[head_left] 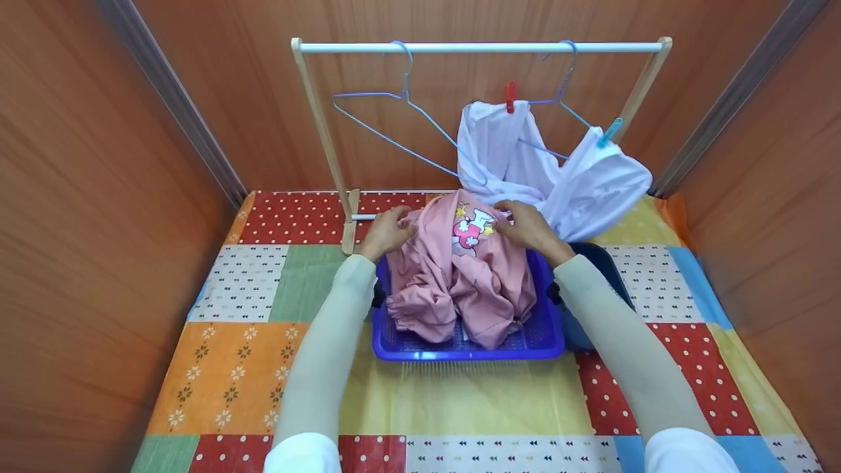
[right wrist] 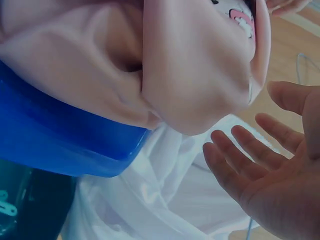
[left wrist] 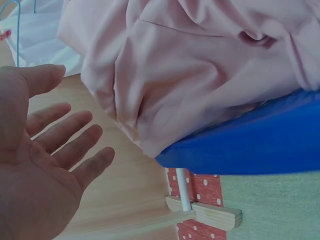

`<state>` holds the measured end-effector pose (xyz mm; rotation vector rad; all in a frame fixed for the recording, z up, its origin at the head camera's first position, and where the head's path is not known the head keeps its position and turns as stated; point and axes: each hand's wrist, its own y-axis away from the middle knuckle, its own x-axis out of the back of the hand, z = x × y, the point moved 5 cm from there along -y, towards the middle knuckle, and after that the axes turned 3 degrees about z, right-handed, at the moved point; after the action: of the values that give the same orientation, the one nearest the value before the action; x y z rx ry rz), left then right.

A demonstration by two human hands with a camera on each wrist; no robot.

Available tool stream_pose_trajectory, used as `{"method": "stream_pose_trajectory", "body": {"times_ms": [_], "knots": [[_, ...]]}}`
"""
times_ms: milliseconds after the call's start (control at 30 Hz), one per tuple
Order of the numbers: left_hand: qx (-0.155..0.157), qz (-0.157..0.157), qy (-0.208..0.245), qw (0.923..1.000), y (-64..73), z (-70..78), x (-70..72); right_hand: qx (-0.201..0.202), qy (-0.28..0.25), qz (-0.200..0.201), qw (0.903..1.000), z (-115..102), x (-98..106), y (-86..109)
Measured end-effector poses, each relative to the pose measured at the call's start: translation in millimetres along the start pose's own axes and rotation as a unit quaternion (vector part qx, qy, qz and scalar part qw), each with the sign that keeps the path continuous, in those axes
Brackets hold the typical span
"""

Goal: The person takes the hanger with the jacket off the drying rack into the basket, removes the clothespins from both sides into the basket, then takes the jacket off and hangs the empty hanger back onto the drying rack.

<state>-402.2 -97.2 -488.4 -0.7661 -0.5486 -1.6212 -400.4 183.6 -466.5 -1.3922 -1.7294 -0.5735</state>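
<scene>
A pink garment (head_left: 427, 263) with a cartoon print lies heaped in a blue plastic basket (head_left: 469, 355). At the heap's far left side is my left hand (head_left: 389, 231); its fingers are spread and loosely bent in the left wrist view, with a gap to the cloth. My right hand (head_left: 527, 226) is at the far right side, near the print. The right wrist view shows its palm turned to the cloth and its fingers apart, holding nothing. Folds of the garment hide much of the basket's inside.
Behind the basket stands a wooden rack with a white rod (head_left: 486, 48). A bare hanger (head_left: 394, 135) hangs at left. White cloth (head_left: 499, 144) hangs at right by a red clothespin (head_left: 510, 97) and a teal clothespin (head_left: 610, 132). A dark bin (head_left: 581, 328) sits right of the basket.
</scene>
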Motion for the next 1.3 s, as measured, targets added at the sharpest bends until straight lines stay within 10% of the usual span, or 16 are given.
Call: {"method": "stream_pose_trajectory", "body": {"times_ms": [300, 567, 967, 1300], "knots": [[0.05, -0.033, -0.018, 0.9981, -6.6, -7.8, -15.4, -0.07, -0.002, -0.047, 0.9964, 14, -14, -11.7], [0.034, 0.022, -0.018, 0.999, -7.6, -6.1, -17.2, -0.034, -0.022, -0.022, 0.9989, 13, -19, -10.9], [-0.07, 0.07, 0.035, 0.9944, 0.2, 22.8, -6.0, 0.028, -0.068, 0.094, 0.9928, 0, -1, -0.6], [-0.186, 0.088, 0.024, 0.9783, 39.6, 48.2, -0.6, 0.074, -0.068, 0.098, 0.9901, -26, 2, 39.4]]}}
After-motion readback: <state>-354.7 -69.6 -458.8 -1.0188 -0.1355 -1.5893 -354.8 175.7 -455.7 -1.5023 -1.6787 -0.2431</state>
